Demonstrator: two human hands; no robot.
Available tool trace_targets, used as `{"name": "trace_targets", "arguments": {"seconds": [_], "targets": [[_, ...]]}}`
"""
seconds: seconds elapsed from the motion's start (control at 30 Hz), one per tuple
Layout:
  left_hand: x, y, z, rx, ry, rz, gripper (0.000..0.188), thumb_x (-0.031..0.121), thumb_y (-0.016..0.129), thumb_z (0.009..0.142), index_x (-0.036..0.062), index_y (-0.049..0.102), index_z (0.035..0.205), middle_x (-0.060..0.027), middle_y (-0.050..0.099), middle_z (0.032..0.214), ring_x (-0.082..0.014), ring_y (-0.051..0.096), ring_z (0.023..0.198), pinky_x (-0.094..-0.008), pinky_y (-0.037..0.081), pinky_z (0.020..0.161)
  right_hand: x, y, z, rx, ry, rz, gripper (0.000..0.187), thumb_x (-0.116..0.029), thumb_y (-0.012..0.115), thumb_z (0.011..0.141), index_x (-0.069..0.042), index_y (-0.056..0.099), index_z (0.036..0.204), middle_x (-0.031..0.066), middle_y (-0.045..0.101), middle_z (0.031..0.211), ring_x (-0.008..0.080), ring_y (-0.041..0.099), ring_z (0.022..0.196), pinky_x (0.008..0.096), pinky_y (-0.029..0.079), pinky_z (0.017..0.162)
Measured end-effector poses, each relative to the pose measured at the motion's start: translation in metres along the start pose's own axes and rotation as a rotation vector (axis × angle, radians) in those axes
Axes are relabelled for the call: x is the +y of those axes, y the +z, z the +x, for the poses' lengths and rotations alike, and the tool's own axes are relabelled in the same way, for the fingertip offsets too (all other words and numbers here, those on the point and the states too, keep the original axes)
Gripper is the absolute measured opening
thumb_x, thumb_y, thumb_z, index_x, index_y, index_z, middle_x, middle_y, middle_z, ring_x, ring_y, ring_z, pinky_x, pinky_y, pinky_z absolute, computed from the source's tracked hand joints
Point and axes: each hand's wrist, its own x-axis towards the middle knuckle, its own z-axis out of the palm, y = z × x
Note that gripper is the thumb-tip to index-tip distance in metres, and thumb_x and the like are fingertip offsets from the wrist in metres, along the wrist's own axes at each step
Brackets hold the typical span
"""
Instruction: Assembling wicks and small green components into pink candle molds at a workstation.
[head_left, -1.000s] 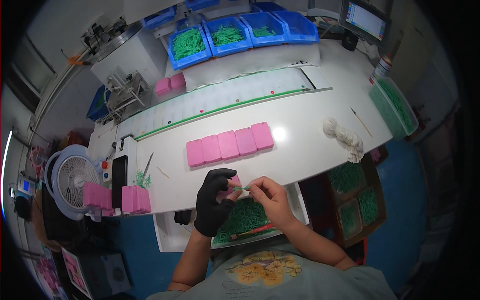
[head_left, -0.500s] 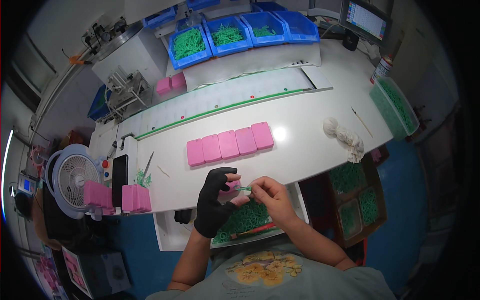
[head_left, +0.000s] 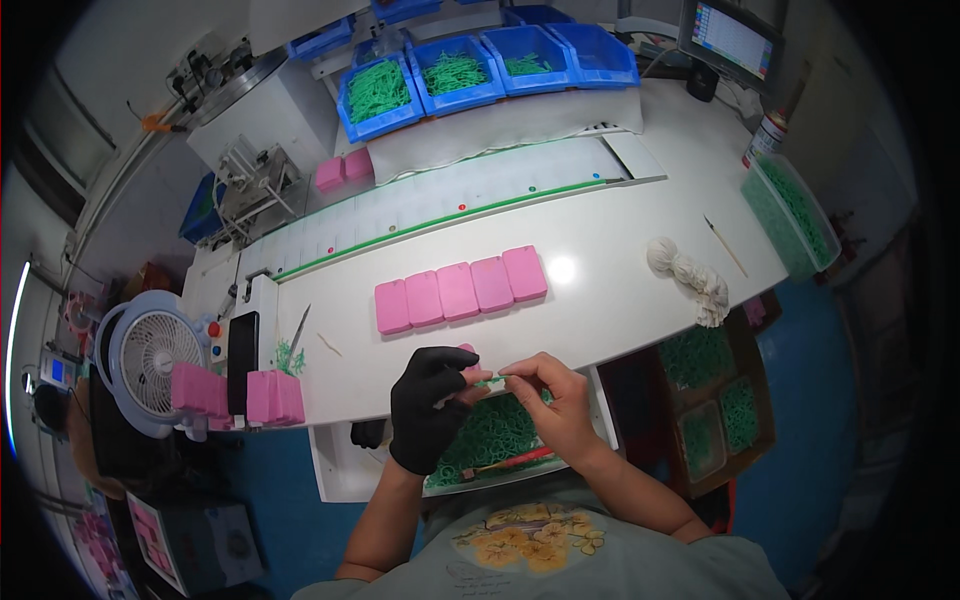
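Observation:
My left hand (head_left: 428, 408), in a black glove with bare fingertips, pinches one end of a small thin green piece (head_left: 493, 380). My right hand (head_left: 553, 398) is bare, and its thumb and forefinger grip the other end. Fingers cover most of the piece, so its full shape is hidden. Just behind the left fingers a pink block (head_left: 468, 350) shows in part. Below both hands a white drawer (head_left: 335, 465) holds many green ring-like pieces (head_left: 497, 432) and a red-handled tool (head_left: 520, 459).
Several pink blocks (head_left: 458, 290) form a row on the white table (head_left: 600, 300). Behind them runs a green-edged conveyor (head_left: 420, 215), below blue bins (head_left: 455, 75). Tweezers (head_left: 298, 332) and a fan (head_left: 155, 350) are at left; a cloth bundle (head_left: 688, 278) and brush (head_left: 725, 245) lie right.
My left fingers have closed in around the green piece, and the hands are nearer each other. Coloured dots on the conveyor have shifted left.

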Motion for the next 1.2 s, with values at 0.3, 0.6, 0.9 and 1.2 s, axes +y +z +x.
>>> {"name": "trace_targets", "arguments": {"seconds": [0.3, 0.6, 0.9, 1.2], "targets": [[-0.006, 0.001, 0.006, 0.015, 0.161, 0.119, 0.032, 0.002, 0.079, 0.067, 0.0144, 0.074, 0.096, -0.007, 0.062, 0.1, -0.0199, 0.063, 0.091, -0.031, 0.053, 0.073, -0.007, -0.004, 0.006, 0.003, -0.033, -0.018, 0.008, -0.004, 0.066, 0.088, -0.001, 0.067, 0.095, 0.0065, 0.061, 0.078, 0.0102, 0.055, 0.062, 0.024, 0.043, 0.055], [0.001, 0.002, 0.016, 0.059, 0.11, 0.13, 0.043, 0.027, 0.081, 0.067, 0.0015, 0.065, 0.099, -0.0115, 0.062, 0.099, -0.0264, 0.06, 0.094, -0.0348, 0.047, 0.08, -0.009, -0.069, 0.03, 0.254, -0.206, -0.215, 0.006, -0.005, 0.066, 0.086, -0.003, 0.064, 0.091, 0.0086, 0.059, 0.076, 0.0188, 0.057, 0.064, 0.0288, 0.044, 0.057], [-0.022, -0.011, 0.013, -0.109, -0.046, 0.359, 0.074, 0.032, 0.082, 0.055, 0.0036, 0.057, 0.118, -0.0107, 0.054, 0.116, -0.0284, 0.053, 0.111, -0.0383, 0.045, 0.087, -0.013, -0.33, 0.062, 1.057, -0.318, -0.919, 0.007, -0.008, 0.064, 0.086, -0.003, 0.065, 0.091, 0.0091, 0.062, 0.077, 0.0207, 0.058, 0.062, 0.0326, 0.044, 0.057], [-0.041, -0.013, 0.01, -0.16, 0.023, 0.518, 0.074, 0.016, 0.079, 0.054, 0.0027, 0.053, 0.121, -0.0149, 0.053, 0.111, -0.0347, 0.05, 0.111, -0.0431, 0.041, 0.096, 0.001, -0.406, 0.12, 0.956, -0.084, -1.172, 0.02, -0.013, 0.062, 0.086, -0.003, 0.064, 0.104, 0.0175, 0.066, 0.092, 0.0332, 0.065, 0.079, 0.0397, 0.051, 0.069]]}}
